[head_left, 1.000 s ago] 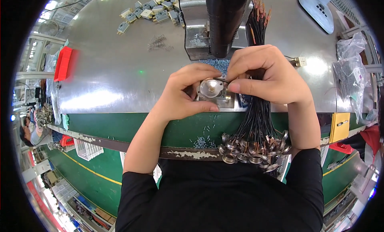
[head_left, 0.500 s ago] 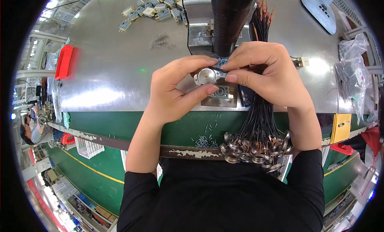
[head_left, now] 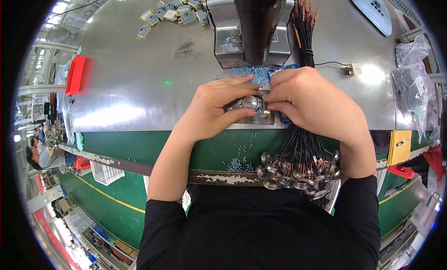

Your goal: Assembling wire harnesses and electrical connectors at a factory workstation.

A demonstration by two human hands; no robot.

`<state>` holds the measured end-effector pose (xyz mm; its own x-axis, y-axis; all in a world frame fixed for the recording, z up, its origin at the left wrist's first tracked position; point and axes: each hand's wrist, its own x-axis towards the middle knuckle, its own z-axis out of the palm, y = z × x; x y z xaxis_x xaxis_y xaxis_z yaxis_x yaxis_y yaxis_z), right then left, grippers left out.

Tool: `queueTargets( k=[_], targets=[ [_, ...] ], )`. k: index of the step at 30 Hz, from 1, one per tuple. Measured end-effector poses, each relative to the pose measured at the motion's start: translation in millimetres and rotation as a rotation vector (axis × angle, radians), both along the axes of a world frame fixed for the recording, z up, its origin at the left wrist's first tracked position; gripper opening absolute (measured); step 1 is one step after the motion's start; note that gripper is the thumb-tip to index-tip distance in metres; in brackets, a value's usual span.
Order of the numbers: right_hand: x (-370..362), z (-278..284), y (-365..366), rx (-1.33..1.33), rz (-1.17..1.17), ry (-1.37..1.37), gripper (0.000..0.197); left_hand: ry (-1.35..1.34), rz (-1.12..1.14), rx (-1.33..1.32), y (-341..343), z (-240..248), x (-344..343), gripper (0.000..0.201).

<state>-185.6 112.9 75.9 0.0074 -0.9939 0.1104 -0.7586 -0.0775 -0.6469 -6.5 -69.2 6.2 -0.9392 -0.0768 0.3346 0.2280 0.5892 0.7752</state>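
A round silver metal part (head_left: 251,103) with side tabs sits low over the small metal fixture plate (head_left: 255,120) on the bench. My left hand (head_left: 216,102) curls round its left side, the thumb below and the fingers above, closed on it. At the part's right end, my right hand (head_left: 309,98) pinches with thumb and fingertips; the exact spot gripped is partly hidden. Small blue screws (head_left: 249,76) lie in a heap just beyond my fingers, at the foot of a machine with a dark column (head_left: 257,28).
Black wires (head_left: 305,135) with metal rings (head_left: 298,174) hang over the front edge at right. Loose screws (head_left: 237,165) lie on the green strip. Grey-and-cream blocks (head_left: 184,12), springs (head_left: 184,47) and a red bin (head_left: 76,74) are at left. A connector (head_left: 354,69) lies right.
Both hands have brought the round metal part down and slightly right, from above the fixture onto it. The blue screw heap and fixture surroundings show more. The view has shifted slightly.
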Motion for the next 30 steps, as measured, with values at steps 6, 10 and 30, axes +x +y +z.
queueTargets(
  k=[6, 10, 30],
  targets=[
    [-1, -6, 4, 0.109, 0.021, 0.022, 0.016, -0.110, -0.040, 0.023, 4, -7, 0, 0.043],
    [2, -8, 3, 0.177, 0.001, 0.031, 0.015, -0.060, -0.029, 0.041, 9, -7, -1, 0.043],
    [4, -20, -15, 0.218, -0.083, 0.101, 0.011, -0.082, -0.010, 0.126, 6, -23, 14, 0.034]
  ],
)
